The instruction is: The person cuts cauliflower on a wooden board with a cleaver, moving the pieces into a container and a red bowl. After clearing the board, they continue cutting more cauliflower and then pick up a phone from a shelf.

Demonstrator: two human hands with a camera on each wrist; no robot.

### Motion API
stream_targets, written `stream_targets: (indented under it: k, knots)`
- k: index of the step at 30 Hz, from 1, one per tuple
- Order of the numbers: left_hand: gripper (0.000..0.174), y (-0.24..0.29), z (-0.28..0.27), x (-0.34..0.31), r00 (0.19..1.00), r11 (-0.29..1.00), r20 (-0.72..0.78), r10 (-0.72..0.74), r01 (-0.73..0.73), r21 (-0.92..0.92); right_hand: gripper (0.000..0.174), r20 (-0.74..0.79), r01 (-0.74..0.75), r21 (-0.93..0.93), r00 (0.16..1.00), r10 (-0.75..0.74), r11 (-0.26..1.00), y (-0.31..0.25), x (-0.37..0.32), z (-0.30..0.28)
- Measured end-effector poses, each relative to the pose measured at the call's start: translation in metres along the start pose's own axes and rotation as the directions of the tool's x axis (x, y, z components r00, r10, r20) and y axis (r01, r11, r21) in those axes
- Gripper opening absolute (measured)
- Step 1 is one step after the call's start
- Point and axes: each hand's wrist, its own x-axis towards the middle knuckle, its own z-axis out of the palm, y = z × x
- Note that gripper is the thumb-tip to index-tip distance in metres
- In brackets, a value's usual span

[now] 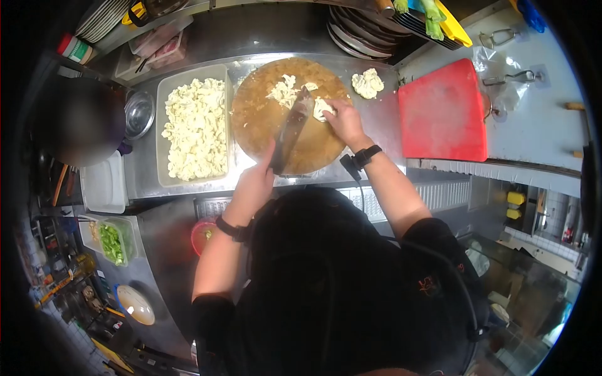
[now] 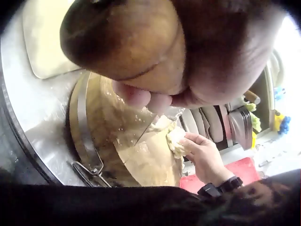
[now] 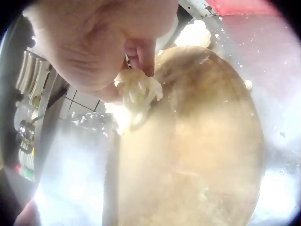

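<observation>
Cauliflower piece [image 1: 323,109] sits at the right side of a round wooden board [image 1: 263,138], pinched between the thumb and fingers of the right hand [image 1: 346,124]. The left hand [image 1: 254,183] grips a cleaver [image 1: 291,135], its fingers curled in at the handle end near the board's near edge. The blade slants from there toward the far right, its far end just beside the piece. Small cut florets [image 1: 283,92] lie on the far part of the board, mostly left of the blade.

Left of the board, a rectangular tub [image 1: 161,128] full of pale florets [image 1: 195,128] stands on the metal tabletop [image 1: 143,174], with a metal bowl [image 1: 139,114] just beyond its left side. A larger cauliflower chunk [image 1: 367,83] rests on the tabletop off the board's far right edge. Farther right lies a red cutting board [image 1: 442,113]. Dark-rimmed dishes [image 1: 357,37] are stacked at the far side.
</observation>
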Motion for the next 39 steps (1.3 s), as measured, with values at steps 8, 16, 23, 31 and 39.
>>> stream_targets:
  k: [8,16,23,31,39]
  knots:
    - [0.073,0.012,-0.002,0.006,0.996,0.993,0.081,0.030,-0.039,0.110,0.033,0.025,0.040,-0.051,0.999,-0.039,0.998,-0.004,0.002,-0.004]
    - [0.072,0.004,0.013,0.026,1.000,0.999,0.018,0.016,-0.016,-0.029,0.035,-0.015,0.026,-0.036,1.000,-0.027,0.999,0.003,0.003,-0.002]
    - [0.073,0.018,0.022,0.041,0.993,0.957,0.110,-0.034,0.000,0.291,0.034,-0.039,0.083,-0.048,0.996,-0.085,0.995,0.002,-0.003,0.009]
    - [0.073,0.008,-0.006,-0.014,0.994,0.988,-0.038,0.098,-0.093,0.119,0.028,-0.133,0.085,0.001,0.988,-0.084,0.996,0.001,-0.020,0.001]
    - [0.071,0.017,0.003,-0.013,0.986,0.960,0.025,0.166,-0.167,0.224,0.026,-0.100,0.076,-0.061,0.992,-0.082,0.995,0.008,-0.016,0.005]
